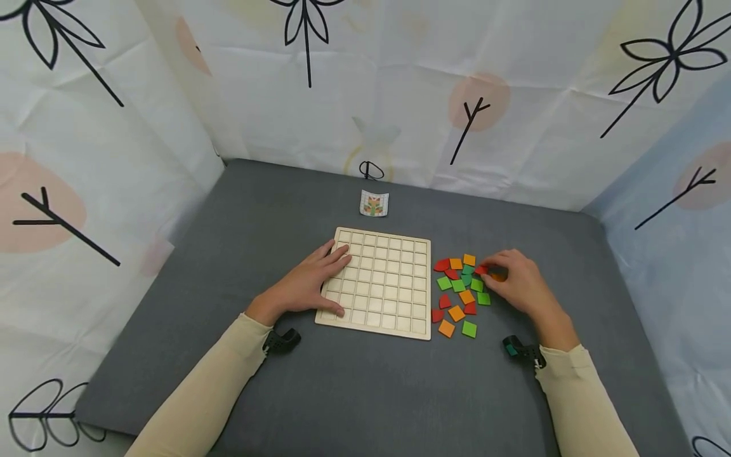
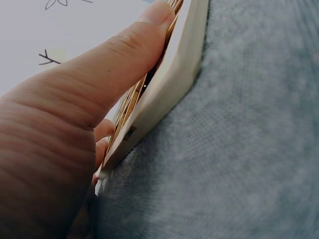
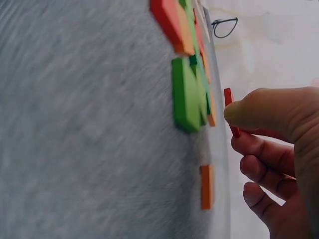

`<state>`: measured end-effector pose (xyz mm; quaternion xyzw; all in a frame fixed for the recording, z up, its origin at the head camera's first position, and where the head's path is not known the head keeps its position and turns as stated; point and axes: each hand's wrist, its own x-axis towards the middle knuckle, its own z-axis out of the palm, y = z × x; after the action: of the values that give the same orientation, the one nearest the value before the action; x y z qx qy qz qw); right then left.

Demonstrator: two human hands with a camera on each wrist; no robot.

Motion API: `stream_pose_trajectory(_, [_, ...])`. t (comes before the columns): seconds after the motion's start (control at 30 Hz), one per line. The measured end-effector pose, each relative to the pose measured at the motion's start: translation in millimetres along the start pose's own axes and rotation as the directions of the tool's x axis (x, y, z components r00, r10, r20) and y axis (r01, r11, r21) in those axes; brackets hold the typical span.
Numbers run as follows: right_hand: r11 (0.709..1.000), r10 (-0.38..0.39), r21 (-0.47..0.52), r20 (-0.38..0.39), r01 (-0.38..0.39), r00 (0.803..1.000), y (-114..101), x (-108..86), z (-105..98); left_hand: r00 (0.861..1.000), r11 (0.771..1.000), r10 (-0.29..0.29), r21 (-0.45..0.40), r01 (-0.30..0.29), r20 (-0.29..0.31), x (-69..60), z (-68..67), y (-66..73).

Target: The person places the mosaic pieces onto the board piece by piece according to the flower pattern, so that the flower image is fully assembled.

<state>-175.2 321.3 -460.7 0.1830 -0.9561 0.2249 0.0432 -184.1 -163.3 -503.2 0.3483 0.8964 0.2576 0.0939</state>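
The right hand (image 1: 516,282) is pinching a red tile (image 1: 481,270) between thumb and fingertips; the tile is sitting right at the tips, raised off the table (image 1: 371,387); an orange tile (image 1: 498,277) is lying beneath this hand. The loose tiles (image 1: 459,285), in red, orange and greens, are lying just to the left of the grip, some touching, some apart; the held tile is hovering at the right edge of this group. Past them the wooden board (image 1: 382,279) is lying flat, its gridded face showing; the left hand (image 1: 311,277) is resting on its left side, fingers spread; farther back a small printed card (image 1: 374,204) is lying beyond the board; behind the table a patterned cloth (image 1: 400,114) is hanging.
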Motion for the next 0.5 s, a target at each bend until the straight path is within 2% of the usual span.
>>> stream_pose_trajectory(0.5, [0.997,-0.076,0.0,-0.049,0.077,0.996,-18,12.9,-4,1.0,1.0,0.018,0.004,-0.018,-0.02,0.6,0.8,-0.4])
